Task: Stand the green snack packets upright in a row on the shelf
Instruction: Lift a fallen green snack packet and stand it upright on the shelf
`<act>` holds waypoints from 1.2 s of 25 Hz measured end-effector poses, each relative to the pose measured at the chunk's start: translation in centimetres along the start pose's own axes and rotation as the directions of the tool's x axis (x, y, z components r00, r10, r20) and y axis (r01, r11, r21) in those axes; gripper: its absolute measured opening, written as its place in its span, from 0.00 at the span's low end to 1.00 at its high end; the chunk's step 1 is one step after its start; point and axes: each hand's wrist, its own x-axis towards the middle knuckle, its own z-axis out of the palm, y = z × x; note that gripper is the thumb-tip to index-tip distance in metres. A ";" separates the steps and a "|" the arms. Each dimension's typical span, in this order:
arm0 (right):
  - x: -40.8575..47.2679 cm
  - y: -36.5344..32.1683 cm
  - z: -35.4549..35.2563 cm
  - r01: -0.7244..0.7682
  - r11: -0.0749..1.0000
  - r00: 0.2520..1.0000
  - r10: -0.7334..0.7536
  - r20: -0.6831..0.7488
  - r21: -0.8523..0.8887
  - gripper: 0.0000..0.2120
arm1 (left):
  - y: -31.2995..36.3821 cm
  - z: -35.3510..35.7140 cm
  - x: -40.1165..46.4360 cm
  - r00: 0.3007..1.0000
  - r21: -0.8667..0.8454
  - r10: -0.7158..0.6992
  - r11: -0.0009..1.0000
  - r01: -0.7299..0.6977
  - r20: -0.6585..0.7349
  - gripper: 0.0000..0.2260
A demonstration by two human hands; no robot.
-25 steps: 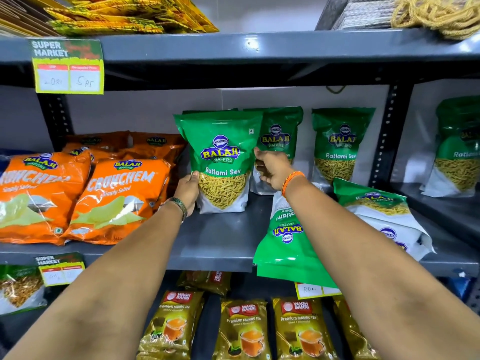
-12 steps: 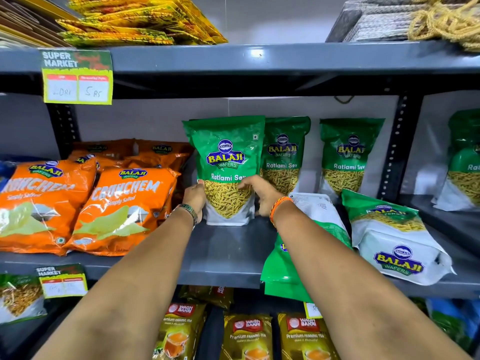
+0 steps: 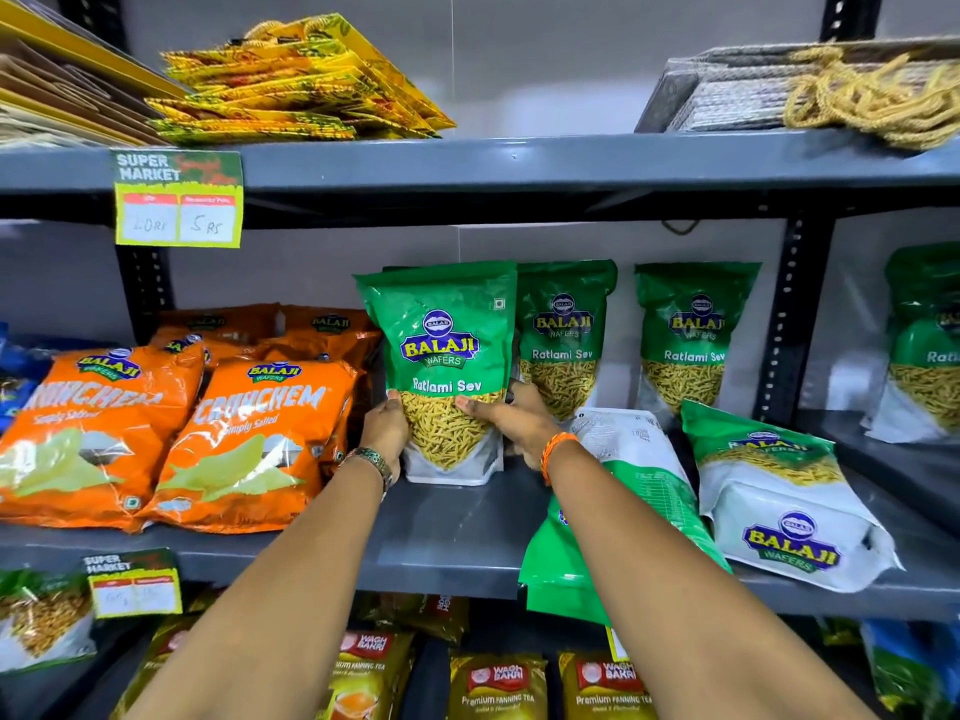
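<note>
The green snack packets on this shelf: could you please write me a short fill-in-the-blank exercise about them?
1. Both hands hold a green packet that stands ____ on the grey shelf.
2. To the left of that packet lie packets coloured ____.
3. The right hand wears a wristband coloured ____.
4. The number of green packets lying flat at the shelf's front, to the right of the right arm and under it, is ____.

Missing words: upright; orange; orange; two

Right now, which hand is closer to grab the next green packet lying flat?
Probably the right hand. The flat green snack packet lies directly beneath that forearm, and another lying packet sits further right. The left hand is beside the orange crisp bags, farther away.
</note>
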 end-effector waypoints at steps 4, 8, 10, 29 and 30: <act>-2.4 0.2 0.4 0.062 0.995 0.994 -0.068 0.087 0.073 0.21 | -0.3 -1.8 -1.9 1.000 -0.039 0.003 0.999 -0.003 0.001 0.21; -4.8 -0.1 0.9 0.078 0.996 0.990 -0.083 0.113 0.045 0.17 | 0.2 -3.4 -4.2 1.000 -0.076 -0.003 0.997 0.003 -0.011 0.17; -5.9 -0.3 1.2 0.065 0.997 0.992 -0.068 0.103 0.030 0.23 | 0.5 -4.0 -5.6 1.000 -0.106 -0.009 0.994 0.010 0.009 0.16; -12.4 -4.0 -4.5 0.203 0.910 0.965 -0.125 0.229 -0.361 0.49 | -1.2 -6.3 -14.3 0.897 0.189 0.396 0.913 -0.361 -0.196 0.13; -13.8 -4.0 -6.5 0.274 0.858 0.955 -0.188 0.232 -0.434 0.50 | -1.7 -6.3 -16.1 0.837 0.255 0.519 0.844 -0.471 -0.172 0.14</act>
